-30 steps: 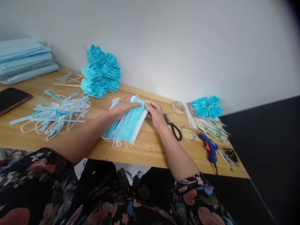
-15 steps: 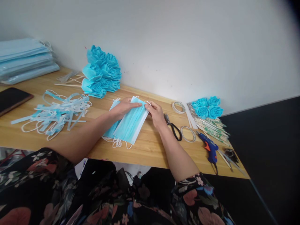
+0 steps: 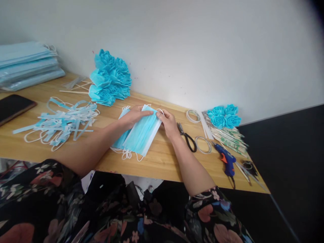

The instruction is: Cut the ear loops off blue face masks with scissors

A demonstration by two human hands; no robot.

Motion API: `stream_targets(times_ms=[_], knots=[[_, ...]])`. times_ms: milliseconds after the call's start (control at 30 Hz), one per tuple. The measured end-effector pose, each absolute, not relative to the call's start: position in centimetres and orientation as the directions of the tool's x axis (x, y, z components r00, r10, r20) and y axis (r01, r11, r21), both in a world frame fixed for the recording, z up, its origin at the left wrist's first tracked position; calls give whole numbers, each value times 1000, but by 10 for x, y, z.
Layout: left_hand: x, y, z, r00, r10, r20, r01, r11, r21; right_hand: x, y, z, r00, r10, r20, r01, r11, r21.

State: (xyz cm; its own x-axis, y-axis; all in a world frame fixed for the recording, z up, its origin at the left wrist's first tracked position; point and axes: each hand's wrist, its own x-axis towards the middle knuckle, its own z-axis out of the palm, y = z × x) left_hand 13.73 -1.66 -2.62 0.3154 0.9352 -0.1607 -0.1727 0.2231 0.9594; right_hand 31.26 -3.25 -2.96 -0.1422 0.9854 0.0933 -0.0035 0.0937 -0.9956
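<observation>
A blue and white pleated face mask (image 3: 140,131) is tilted up between my two hands. My left hand (image 3: 136,117) grips its upper left edge, thumb lying across the front. At the upper right corner, my right hand (image 3: 167,121) pinches the mask between thumb and fingers, near a white ear loop. More blue masks (image 3: 121,138) lie beneath and to the left, partly hidden by my left hand and forearm. Their white loops spread over the wood toward the table's front edge.
Cut mask strips (image 3: 63,121) pile at left, by a phone (image 3: 15,107) and bagged masks (image 3: 27,65). Blue flowers (image 3: 111,79) lean near the wall; smaller ones (image 3: 224,116) lie right. Scissors (image 3: 188,139), tape rolls (image 3: 193,116) and a glue gun (image 3: 227,160) rest on the table (image 3: 162,162).
Hands and mask hold almost the same position. Only a very slight shift of the view shows at the left side.
</observation>
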Motion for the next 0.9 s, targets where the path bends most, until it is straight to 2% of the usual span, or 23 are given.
stream_targets(times_ms=[367,900], knots=[[138,-18,-23,315,932,-178,-150,234,961,314,-29,-33,-115,982,148,14,151,-988],[136,-15,-29,327,933,-148,-152,207,967,315,-31,-34,-91,991,96,13,98,-995]])
